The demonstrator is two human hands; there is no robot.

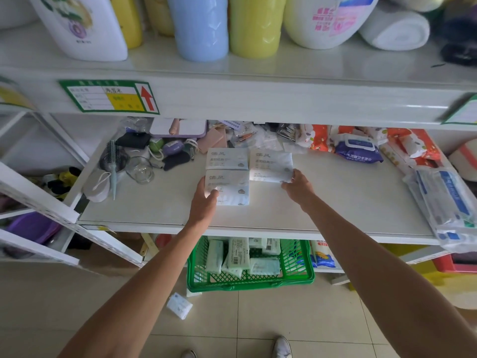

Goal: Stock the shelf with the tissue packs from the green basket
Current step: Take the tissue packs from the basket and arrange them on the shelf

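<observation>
Head view: the person stands facing a white shelf (335, 202) and has both arms extended over its middle tier. Three tissue packs lie flat on that tier. The rear left pack (225, 158) rests free. The front left pack (232, 189) touches it and is gripped at its near left corner by the left hand (205, 200), thumb on top. The right pack (271, 166) lies just beside the other two and is pinched at its near right corner by the right hand (296, 187). Both hands are therefore grasping, not released.

The green basket (296, 267) sits on the floor below the shelf edge with several tissue packs (238, 254) left inside, so the task is judged partly done. One small white pack (179, 306) lies on the floor tiles just outside the basket.

Risks noted. The right pack sits slightly askew from the left pair; a careless push could open a gap or ride one pack over another. A glass jar (140, 169) and a hairbrush (112, 164) stand near the left of the row, and a sideways shove could knock into them. The stray floor pack lies near the person's feet and may be stepped on or overlooked.
</observation>
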